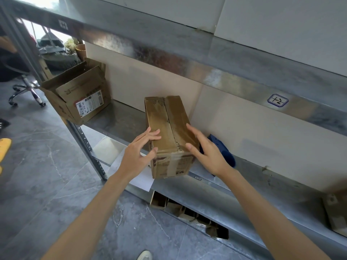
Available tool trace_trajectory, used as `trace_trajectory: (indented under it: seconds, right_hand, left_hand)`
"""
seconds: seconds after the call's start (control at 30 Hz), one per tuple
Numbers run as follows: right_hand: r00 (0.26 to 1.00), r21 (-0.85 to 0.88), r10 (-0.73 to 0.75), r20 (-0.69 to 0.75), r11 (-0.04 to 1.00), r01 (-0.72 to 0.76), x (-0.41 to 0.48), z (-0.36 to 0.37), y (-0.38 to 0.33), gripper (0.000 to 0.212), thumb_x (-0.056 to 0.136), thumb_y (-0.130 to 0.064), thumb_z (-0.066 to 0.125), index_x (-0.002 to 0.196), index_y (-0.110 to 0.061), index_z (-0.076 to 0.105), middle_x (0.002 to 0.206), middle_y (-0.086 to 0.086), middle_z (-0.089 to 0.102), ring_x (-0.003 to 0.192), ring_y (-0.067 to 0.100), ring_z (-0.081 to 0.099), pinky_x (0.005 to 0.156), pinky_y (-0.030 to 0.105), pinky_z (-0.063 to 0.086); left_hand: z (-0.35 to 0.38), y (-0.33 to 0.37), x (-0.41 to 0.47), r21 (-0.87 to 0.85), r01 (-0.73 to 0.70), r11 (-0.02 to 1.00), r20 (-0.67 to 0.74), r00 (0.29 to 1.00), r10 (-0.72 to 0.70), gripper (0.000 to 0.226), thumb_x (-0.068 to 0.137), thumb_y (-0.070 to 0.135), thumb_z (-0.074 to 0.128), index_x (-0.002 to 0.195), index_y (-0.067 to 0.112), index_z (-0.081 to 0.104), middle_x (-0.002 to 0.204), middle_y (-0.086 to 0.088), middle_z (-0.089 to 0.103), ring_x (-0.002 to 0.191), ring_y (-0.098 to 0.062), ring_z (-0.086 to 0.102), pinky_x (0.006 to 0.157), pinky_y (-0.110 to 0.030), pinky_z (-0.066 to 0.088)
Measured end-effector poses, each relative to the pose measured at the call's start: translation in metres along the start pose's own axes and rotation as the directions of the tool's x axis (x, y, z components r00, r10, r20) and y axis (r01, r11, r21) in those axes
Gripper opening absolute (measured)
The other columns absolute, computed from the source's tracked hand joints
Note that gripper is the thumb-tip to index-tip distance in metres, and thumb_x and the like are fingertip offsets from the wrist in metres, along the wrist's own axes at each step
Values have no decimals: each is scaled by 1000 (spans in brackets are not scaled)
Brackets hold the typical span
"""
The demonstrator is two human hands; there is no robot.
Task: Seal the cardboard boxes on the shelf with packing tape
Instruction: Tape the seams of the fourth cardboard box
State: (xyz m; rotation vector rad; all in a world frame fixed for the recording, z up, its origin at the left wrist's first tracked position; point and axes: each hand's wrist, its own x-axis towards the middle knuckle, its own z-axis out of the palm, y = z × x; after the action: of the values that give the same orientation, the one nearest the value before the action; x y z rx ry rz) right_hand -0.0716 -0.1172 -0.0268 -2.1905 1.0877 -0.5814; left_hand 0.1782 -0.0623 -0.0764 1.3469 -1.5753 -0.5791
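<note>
A small closed cardboard box (165, 119) stands on the metal shelf (120, 119), its near end sticking out over the shelf's front edge. Its top flaps meet along the middle, with glossy tape over top and front. My left hand (139, 149) lies against the box's near left corner, fingers straight across the top edge, thumb on the side. My right hand (203, 150) rests on the near right corner with fingers spread flat. A blue tape dispenser (223, 149) lies on the shelf just behind my right hand, partly hidden by it.
An open cardboard box (78, 94) with a shipping label sits tilted at the shelf's left end. Another box (336, 212) shows at the right edge. Flattened cardboard (185, 212) lies on the lower level. A white sheet (137, 177) hangs under the box. An office chair (24, 89) stands on the floor at left.
</note>
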Motion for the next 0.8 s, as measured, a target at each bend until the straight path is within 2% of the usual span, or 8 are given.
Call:
trace_trajectory:
  seconds: [0.1,0.23,0.43,0.53,0.63,0.8]
  right_hand:
    - [998,9,17,-57,1000,-16,6,0,10,51,103,-39,38,152,-38,23,149,-16,43,130,0,45,103,28,46]
    - [997,-15,31,-76,999,-32,9,7,18,49,103,-26,43,149,-36,30,149,-14,43,134,-3,39,110,28,40]
    - [998,-57,48,-38,997,-50,14,2,21,50,101,-34,46,146,-48,28,147,-20,43,131,-5,41,103,21,41]
    - [998,-33,30,-46,999,-32,13,4,23,46,103,-33,43,147,-41,32,148,-16,43,130,-10,38,103,12,34]
    - [997,4,21,-69,1000,-21,11,7,23,45,104,-27,45,147,-33,36,147,-13,45,129,-16,35,101,2,28]
    - [998,35,31,-57,999,-29,14,3,21,46,100,-29,51,143,-40,38,143,-20,45,126,-17,38,101,7,33]
  left_hand:
    - [-1,1,1,5,10,1000,-13,1000,-10,26,88,38,53,112,45,62,134,32,55,142,2,33,108,-18,22]
    - [3,0,0,25,7,1000,-27,1000,-6,26,88,34,54,110,46,60,134,30,55,142,1,33,108,-17,22]
    - [0,-2,2,-50,29,998,2,1000,-29,22,93,32,56,112,38,65,135,31,55,142,2,32,108,-17,20]
    - [-2,-4,2,-74,56,996,17,998,-54,30,94,20,51,111,40,65,134,34,53,141,3,32,107,-16,19]
    - [0,-5,1,-21,21,1000,-3,1000,-21,32,93,12,58,112,37,65,135,31,55,142,2,33,109,-16,19]
    - [4,-4,1,12,-11,1000,-53,999,11,25,89,28,59,109,42,62,132,31,57,140,0,37,111,-26,26]
